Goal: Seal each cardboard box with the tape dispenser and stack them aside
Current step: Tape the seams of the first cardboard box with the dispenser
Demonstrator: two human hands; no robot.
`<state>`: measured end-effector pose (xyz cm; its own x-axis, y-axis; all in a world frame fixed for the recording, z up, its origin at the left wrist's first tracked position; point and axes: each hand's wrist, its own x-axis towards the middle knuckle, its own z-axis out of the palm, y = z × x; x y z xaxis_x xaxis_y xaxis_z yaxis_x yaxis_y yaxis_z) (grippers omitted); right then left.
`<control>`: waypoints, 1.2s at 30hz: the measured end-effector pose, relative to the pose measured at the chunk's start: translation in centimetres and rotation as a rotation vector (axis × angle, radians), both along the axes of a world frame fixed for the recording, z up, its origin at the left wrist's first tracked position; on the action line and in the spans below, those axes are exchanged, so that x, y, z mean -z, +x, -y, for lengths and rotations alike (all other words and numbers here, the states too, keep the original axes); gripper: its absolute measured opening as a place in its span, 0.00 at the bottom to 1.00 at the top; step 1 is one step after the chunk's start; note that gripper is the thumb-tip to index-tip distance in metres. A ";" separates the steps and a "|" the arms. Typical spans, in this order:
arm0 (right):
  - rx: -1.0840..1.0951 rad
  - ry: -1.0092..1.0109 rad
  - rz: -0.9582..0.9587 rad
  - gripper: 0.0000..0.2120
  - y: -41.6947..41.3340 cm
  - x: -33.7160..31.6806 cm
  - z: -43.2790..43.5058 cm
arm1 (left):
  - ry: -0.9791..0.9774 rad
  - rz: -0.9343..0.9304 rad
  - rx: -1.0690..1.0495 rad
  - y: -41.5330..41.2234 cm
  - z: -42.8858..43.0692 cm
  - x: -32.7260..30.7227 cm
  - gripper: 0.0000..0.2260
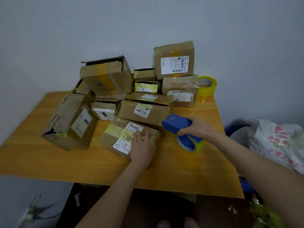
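L hand (141,145) flat, fingers spread on creased cardboard box (115,131); R hand (197,127) wrapped round blue plastic tape dispenser (176,123).

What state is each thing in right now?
Left hand: flat on the front box.
Right hand: grips the dispenser.
Front box: lying flat, closed.
Dispenser: loaded with tape, beside the front box.
Left box: side torn.
Spare roll: on edge, back right of table.

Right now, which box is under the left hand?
The low box nearest the front edge of the table; the left hand rests flat on it alone.
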<state>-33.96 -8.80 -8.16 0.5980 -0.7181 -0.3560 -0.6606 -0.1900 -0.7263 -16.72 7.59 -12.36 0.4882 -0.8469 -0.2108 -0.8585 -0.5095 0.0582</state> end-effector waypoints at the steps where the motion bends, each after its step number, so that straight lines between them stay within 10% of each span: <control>1: -0.012 -0.011 0.015 0.24 0.3 -0.1 0.0 | -0.003 -0.011 0.023 0.4 -0.7 -0.1 0.35; 18: -0.156 -0.079 0.054 0.35 8.7 -0.1 -4.3 | 0.107 -0.271 -0.295 8.0 -9.7 -3.5 0.45; 27: -0.136 0.014 0.057 0.36 14.0 0.9 -8.1 | -0.312 -0.473 -0.607 13.6 -9.9 -3.2 0.29; 36: -0.054 0.038 0.080 0.34 20.2 1.2 -10.9 | -0.285 -0.409 -0.418 20.4 -11.1 -2.3 0.35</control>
<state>-13.74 2.10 -9.35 0.6628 -0.6713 -0.3319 -0.5900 -0.1952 -0.7834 3.72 18.65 -10.03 0.7170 -0.6527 -0.2447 -0.4708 -0.7123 0.5205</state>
